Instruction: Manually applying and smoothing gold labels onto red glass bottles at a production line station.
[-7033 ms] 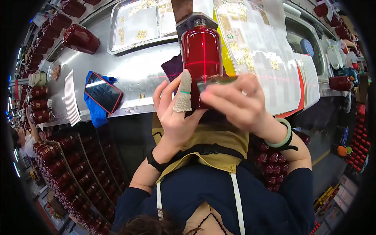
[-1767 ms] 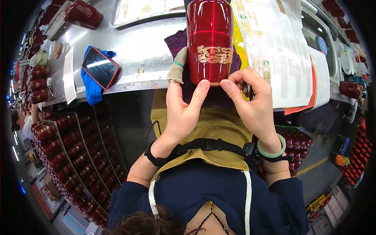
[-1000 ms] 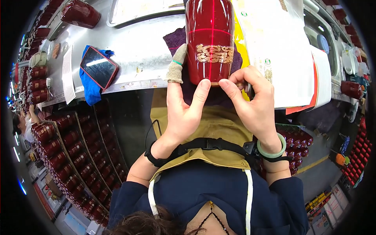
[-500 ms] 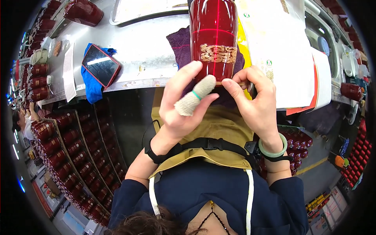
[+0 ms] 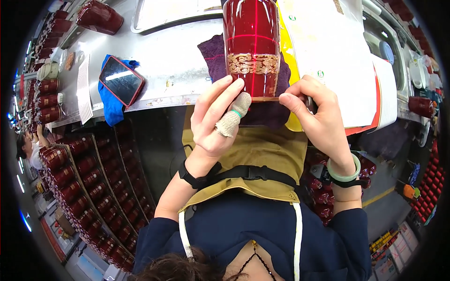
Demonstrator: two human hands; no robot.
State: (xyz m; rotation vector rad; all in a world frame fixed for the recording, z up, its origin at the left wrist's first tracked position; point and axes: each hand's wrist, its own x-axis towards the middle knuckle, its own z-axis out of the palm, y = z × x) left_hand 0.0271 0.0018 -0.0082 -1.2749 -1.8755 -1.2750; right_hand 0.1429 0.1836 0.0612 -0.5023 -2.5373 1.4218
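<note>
Left hand (image 5: 213, 119) now lowered, cloth-capped finger curled under glossy red cylindrical jar (image 5: 251, 47), gold band exposed; right hand (image 5: 318, 119) pinching jar's bottom rim, adjustment apparently ongoing.

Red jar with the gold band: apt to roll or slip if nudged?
The red jar looks round and lies on its side, so it probably rolls. Its glossy surface likely slips. The purple cloth under it and both hands may steady it.

Steel bench (image 5: 178, 70) — phone (image 5: 120, 80), purple cloth (image 5: 216, 56), tray (image 5: 173, 11)
</note>
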